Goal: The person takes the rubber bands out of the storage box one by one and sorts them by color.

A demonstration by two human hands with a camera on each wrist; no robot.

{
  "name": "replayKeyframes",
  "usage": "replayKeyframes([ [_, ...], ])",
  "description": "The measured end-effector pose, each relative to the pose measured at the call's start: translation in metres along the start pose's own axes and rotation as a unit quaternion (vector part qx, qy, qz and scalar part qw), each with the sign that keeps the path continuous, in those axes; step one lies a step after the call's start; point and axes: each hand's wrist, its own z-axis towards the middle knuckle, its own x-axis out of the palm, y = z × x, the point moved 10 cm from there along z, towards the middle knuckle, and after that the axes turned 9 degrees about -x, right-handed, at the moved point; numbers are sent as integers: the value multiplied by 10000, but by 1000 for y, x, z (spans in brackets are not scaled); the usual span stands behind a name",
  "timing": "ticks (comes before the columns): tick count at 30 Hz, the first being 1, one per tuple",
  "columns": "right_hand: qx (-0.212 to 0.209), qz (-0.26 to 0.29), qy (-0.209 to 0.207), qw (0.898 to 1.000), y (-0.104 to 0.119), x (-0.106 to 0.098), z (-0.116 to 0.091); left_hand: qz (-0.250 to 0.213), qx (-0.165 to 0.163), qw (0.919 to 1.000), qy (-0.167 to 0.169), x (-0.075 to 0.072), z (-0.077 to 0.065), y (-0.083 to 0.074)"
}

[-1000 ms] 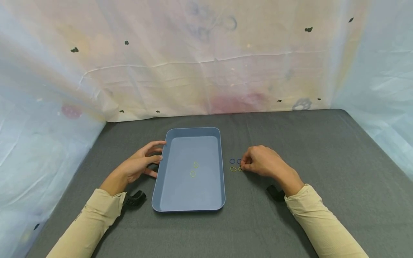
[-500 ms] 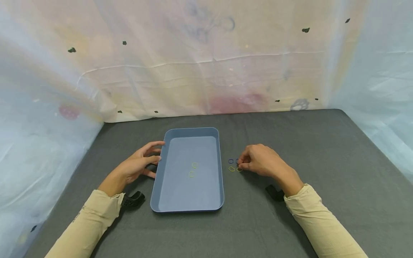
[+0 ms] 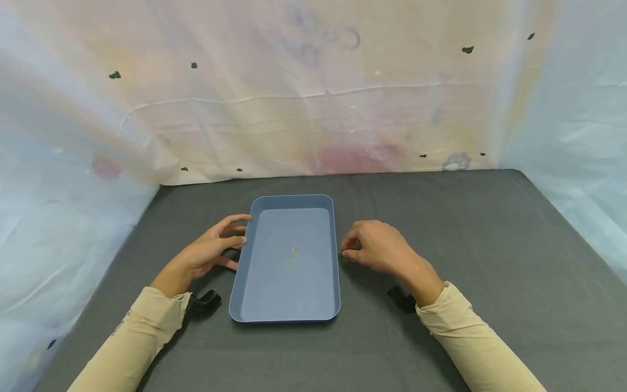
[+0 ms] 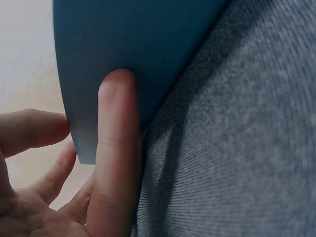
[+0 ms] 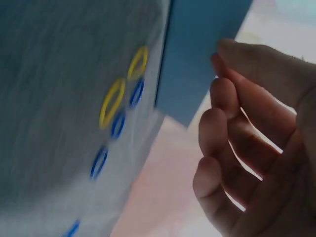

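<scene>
A shallow blue-grey tray lies on the cloth, with two thin yellow loops like small rubber bands inside it. My left hand rests at the tray's left side, its spread fingers touching rim and outer wall. Just past the right rim, my right hand hovers low over the cloth. Its fingers curl and the tips of thumb and forefinger come together; nothing shows between them in the right wrist view. Below it there lie two yellow loops and several blue loops, mostly hidden by the hand in the head view.
A dark grey cloth covers the table. Pale printed sheeting hangs behind it and along both sides. Dark wrist mounts sit beneath both wrists, close to the beige sleeves.
My right hand has shifted left toward the tray, now covering loops that showed beside it before. My left hand and the tray have stayed in place.
</scene>
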Motion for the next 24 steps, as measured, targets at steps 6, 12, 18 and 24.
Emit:
replayKeyframes([
  [6, -194, -639, -579, 9961, 17, -5, 6, -14, -24, 10000, -1, 2, 4, 2],
  [12, -352, -981, -882, 9906, 23, -10, 5, -1, -42, 10000, -84, 0, 3, 1],
  [18, -511, -837, -861, 9914, 38, -16, 9, -13, -57, 10000, -62, 1, 1, 1],
  [24, -529, -359, -170, 9978, 51, 0, 26, -30, -50, 10000, -79, 0, 1, 1],
])
